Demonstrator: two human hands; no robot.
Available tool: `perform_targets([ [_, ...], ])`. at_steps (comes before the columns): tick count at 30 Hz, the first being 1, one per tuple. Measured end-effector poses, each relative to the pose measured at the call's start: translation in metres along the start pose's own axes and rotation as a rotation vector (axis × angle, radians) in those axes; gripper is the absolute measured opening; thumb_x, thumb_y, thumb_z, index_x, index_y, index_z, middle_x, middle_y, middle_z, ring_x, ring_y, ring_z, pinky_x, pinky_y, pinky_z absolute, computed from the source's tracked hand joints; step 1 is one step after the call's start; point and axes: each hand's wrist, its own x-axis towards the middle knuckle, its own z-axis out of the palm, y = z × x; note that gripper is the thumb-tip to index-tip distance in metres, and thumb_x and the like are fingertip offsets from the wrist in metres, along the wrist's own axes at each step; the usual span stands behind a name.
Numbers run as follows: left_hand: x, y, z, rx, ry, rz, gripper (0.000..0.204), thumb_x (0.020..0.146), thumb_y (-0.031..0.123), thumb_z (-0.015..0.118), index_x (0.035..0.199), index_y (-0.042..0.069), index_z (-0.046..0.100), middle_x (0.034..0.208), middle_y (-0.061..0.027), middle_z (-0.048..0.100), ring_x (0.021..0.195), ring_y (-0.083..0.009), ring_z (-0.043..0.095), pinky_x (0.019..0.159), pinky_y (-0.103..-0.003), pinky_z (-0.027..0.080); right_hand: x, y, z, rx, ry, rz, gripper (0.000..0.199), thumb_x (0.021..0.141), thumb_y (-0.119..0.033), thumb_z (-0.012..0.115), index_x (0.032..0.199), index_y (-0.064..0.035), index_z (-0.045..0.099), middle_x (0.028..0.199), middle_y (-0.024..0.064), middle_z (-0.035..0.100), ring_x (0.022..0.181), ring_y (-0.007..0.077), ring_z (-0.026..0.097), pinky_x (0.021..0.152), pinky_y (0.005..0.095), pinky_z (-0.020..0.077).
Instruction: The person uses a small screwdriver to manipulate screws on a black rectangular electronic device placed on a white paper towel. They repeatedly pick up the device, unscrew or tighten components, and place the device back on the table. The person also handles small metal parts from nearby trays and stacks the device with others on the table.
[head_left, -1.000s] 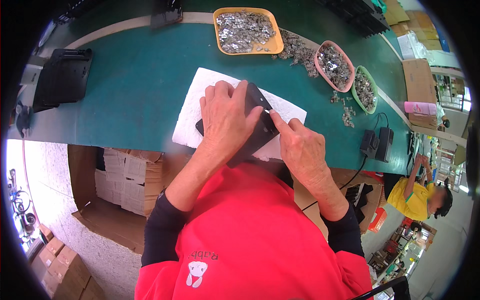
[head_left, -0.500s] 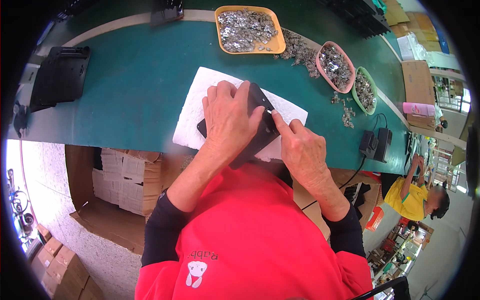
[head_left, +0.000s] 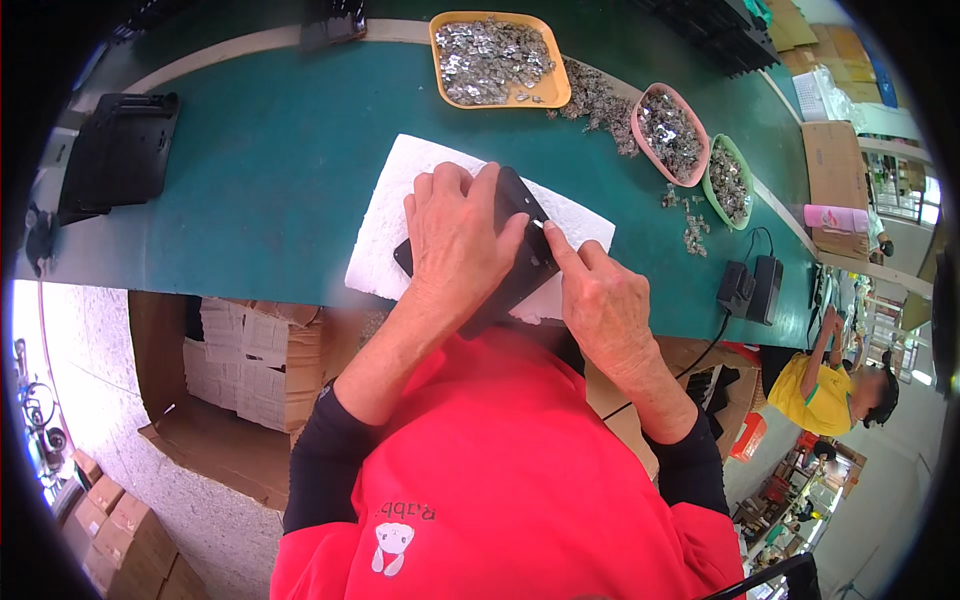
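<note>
A flat black plastic panel (head_left: 516,285) lies tilted across a white foam block (head_left: 385,225), its near end reaching past the block toward my shirt. My left hand (head_left: 455,235) bears down on the panel, fingers bent over it and thumb pointing toward its right edge. At that edge sits a small shiny metal clip (head_left: 538,224). The index fingertip of my right hand (head_left: 605,300) presses at the clip, while its other fingers are curled under and partly hidden.
Metal clips fill a yellow tray (head_left: 565,90), a pink basket (head_left: 642,150) and a green basket (head_left: 745,215); more lie loose between them. Black chargers (head_left: 765,290) with a cord stand at right. Another black part (head_left: 125,150) rests far left. A person in yellow (head_left: 815,395) works nearby.
Hardly anything differs. Both hands keep their places on the panel, and the right hand has shifted only very slightly.
</note>
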Motion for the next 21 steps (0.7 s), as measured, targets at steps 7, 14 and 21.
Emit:
perform_targets([
  [7, 0.002, 0.003, -0.001, 0.015, -0.019, -0.012, 0.052, 0.073, 0.023, 0.076, 0.118, 0.002, 0.062, 0.101, -0.0142, 0.054, 0.095, -0.0303, 0.051, 0.084, -0.042, 0.041, 0.000, 0.002, 0.003, -0.034, -0.003, -0.026, 0.048, 0.080, -0.002, 0.058, 0.128, -0.0113, 0.061, 0.075, 0.0067, 0.053, 0.058, 0.0222, 0.060, 0.050, 0.0345, 0.0470],
  [14, 0.002, 0.006, 0.000, 0.023, -0.031, -0.030, 0.048, 0.075, 0.021, 0.073, 0.117, 0.001, 0.063, 0.101, -0.0128, 0.053, 0.096, -0.0293, 0.049, 0.083, -0.042, 0.040, 0.011, -0.005, -0.009, -0.137, -0.165, -0.061, 0.050, 0.077, -0.004, 0.059, 0.126, -0.0049, 0.060, 0.077, 0.0063, 0.055, 0.060, 0.0208, 0.062, 0.052, 0.0329, 0.0503],
  [21, 0.001, 0.006, 0.003, 0.023, -0.015, -0.027, 0.044, 0.076, 0.020, 0.071, 0.116, 0.001, 0.063, 0.101, -0.0125, 0.054, 0.095, -0.0291, 0.049, 0.082, -0.042, 0.039, 0.030, -0.010, -0.028, -0.151, -0.343, -0.130, 0.043, 0.078, -0.004, 0.058, 0.121, 0.0018, 0.061, 0.083, 0.0123, 0.063, 0.063, 0.0256, 0.066, 0.055, 0.0355, 0.0527],
])
